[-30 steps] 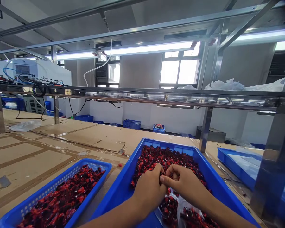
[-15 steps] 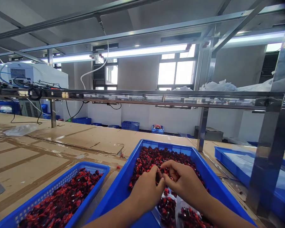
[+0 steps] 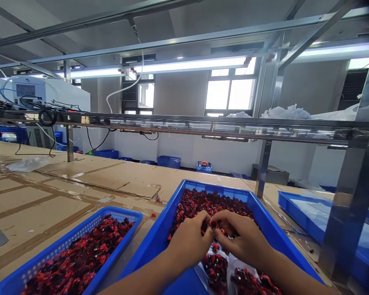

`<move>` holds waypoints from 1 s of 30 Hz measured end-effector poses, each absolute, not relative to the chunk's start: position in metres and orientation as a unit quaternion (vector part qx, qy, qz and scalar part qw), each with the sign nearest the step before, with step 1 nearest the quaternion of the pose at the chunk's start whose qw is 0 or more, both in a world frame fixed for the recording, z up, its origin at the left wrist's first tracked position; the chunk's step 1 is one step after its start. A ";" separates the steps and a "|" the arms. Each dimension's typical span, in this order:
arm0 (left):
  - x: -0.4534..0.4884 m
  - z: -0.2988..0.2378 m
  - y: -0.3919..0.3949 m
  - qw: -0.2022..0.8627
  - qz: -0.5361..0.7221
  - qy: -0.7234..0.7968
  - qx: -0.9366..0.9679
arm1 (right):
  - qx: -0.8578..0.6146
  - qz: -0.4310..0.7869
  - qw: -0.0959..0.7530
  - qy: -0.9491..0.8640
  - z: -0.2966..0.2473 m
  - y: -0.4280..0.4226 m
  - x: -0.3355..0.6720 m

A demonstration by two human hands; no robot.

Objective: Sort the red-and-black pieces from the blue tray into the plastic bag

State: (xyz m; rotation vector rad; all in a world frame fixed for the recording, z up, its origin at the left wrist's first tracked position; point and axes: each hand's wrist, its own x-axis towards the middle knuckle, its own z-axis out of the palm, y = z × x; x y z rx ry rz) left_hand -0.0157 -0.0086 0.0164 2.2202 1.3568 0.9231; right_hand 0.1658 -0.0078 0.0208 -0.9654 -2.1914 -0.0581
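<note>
My left hand and my right hand meet over a large blue tray, fingertips pinched close together. Between them shows a small dark red-and-black piece, whose exact kind I cannot make out. Many similar small red-and-black pieces fill the far part of the tray. Nearer to me, white plastic bags lie in the tray with more of these pieces. Left of it stands a perforated blue basket heaped with the same pieces.
Brown taped cardboard covers the table. At right, a metal post rises before another blue tray with white plastic in it. A metal shelf crosses above the table. One stray red piece lies between basket and tray.
Both hands stay over the tray, with small shifts of the fingers. The dark piece between the fingertips shows more plainly now. The camera view has tilted slightly.
</note>
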 end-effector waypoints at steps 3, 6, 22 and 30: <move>-0.017 0.017 -0.009 0.188 0.326 0.486 0.789 | -0.370 -0.022 0.360 -0.856 0.022 -0.009 0.164; -0.017 0.017 -0.009 0.194 0.328 0.481 0.790 | -0.367 0.021 0.384 -0.847 0.024 -0.012 0.161; -0.018 0.016 -0.007 0.188 0.330 0.478 0.792 | -0.435 0.348 0.450 -0.698 0.013 0.004 0.152; -0.017 0.016 -0.010 0.148 0.308 0.479 0.809 | -0.394 0.084 0.382 -0.832 0.023 -0.002 0.161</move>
